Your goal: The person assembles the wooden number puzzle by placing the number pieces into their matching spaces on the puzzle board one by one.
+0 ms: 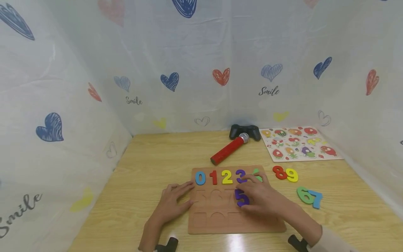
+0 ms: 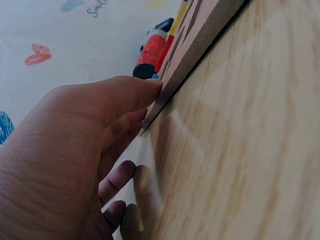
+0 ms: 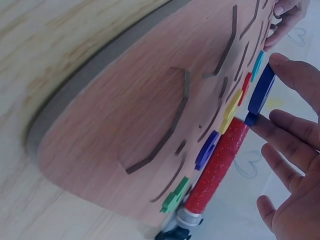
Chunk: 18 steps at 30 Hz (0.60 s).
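My right hand (image 1: 259,194) pinches a purple number 5 piece (image 1: 241,198) between thumb and fingers, above the wooden number board (image 1: 236,227). In the right wrist view that number 5 (image 3: 261,90) is lifted clear of the board. My left hand (image 1: 172,203) touches the board's left edge, with thumb and fingertips against its side and the other fingers loose. Along the board's top row sit the blue 0 (image 1: 200,177), red 1 (image 1: 213,177), yellow 2 (image 1: 226,177), purple 3 (image 1: 241,175) and a green 4 (image 1: 257,174), partly hidden behind my right hand.
Right of the board lie a red 8 (image 1: 279,172), yellow 9 (image 1: 292,175), green 6 (image 1: 304,195) and blue 7 (image 1: 316,199). Behind it are a red microphone (image 1: 228,151), a black game controller (image 1: 252,132) and a fruit puzzle board (image 1: 296,154). A heart-printed curtain (image 1: 195,101) surrounds the table.
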{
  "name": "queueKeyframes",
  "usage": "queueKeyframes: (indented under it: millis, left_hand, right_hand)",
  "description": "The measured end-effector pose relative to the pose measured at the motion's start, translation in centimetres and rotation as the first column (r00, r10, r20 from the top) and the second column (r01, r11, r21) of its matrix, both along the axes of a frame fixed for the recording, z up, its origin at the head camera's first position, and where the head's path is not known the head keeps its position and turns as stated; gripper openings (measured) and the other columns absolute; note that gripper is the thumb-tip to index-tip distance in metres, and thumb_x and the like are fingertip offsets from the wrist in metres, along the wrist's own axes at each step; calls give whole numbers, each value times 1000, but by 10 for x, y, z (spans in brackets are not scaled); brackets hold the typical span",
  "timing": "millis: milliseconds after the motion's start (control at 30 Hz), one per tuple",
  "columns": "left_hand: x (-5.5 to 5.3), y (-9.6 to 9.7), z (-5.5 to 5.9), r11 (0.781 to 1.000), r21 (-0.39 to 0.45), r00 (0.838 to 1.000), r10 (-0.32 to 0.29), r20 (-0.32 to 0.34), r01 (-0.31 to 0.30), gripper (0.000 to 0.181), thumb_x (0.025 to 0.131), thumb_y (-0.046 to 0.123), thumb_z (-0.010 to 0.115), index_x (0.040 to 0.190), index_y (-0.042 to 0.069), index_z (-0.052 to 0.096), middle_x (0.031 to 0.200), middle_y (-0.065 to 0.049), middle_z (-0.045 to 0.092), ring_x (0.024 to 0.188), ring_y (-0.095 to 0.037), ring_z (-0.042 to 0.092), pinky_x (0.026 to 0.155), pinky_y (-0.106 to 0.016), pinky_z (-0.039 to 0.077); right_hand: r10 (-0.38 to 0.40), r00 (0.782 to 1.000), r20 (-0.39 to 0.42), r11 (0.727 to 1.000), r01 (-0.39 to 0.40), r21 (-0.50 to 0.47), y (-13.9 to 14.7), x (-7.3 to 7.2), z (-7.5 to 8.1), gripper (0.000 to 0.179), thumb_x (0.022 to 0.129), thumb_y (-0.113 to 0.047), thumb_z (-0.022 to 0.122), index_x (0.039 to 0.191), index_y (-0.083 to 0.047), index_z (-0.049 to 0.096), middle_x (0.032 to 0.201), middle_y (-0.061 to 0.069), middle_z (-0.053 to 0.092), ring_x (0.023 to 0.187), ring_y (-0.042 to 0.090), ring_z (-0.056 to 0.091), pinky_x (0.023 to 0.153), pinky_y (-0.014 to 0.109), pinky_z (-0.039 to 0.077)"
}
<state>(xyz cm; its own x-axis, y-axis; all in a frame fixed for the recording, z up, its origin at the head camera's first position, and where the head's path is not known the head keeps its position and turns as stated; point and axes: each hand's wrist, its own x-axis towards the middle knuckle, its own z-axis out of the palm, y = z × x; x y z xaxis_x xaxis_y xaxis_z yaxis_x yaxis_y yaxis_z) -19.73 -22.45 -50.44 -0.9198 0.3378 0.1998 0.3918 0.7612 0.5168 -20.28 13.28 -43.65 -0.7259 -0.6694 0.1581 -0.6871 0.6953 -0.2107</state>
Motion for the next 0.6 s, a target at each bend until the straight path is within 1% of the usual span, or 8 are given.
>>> queueKeyframes:
  millis: [200,367,433,600]
  left_hand:
    - [0,0,0,1000,-8,1000,-1,-5,1,55,93,53,63,143,31,58,150,16,47,122,-20,40,93,-46,32]
    - [0,0,0,1000,4,1000,-8,-2,8,54,93,52,63,143,31,57,151,16,47,122,-20,40,94,-47,31]
    - [0,0,0,1000,5,1000,-10,-2,10,54,93,52,63,143,30,58,151,17,46,122,-20,40,93,-47,31]
    - [0,-1,1,1000,1,1000,-10,1,10,54,93,51,63,142,30,58,150,16,47,122,-19,40,93,-47,32]
  right_hand:
    - [6,999,-37,1000,-5,21,-8,0,1,53,79,-43,82,122,-16,67,120,-4,70,130,27,46,104,60,19]
    - [10,1000,-24,1000,-10,22,-13,0,2,54,80,-44,82,123,-16,66,120,-3,70,130,27,45,105,63,21]
    - [15,1000,-24,1000,-14,16,-15,0,2,52,81,-45,81,123,-17,67,119,-4,70,130,27,45,105,63,21]
    - [37,998,-58,999,-36,11,-22,-2,1,50,81,-44,80,122,-17,68,117,-7,70,129,25,46,104,59,23]
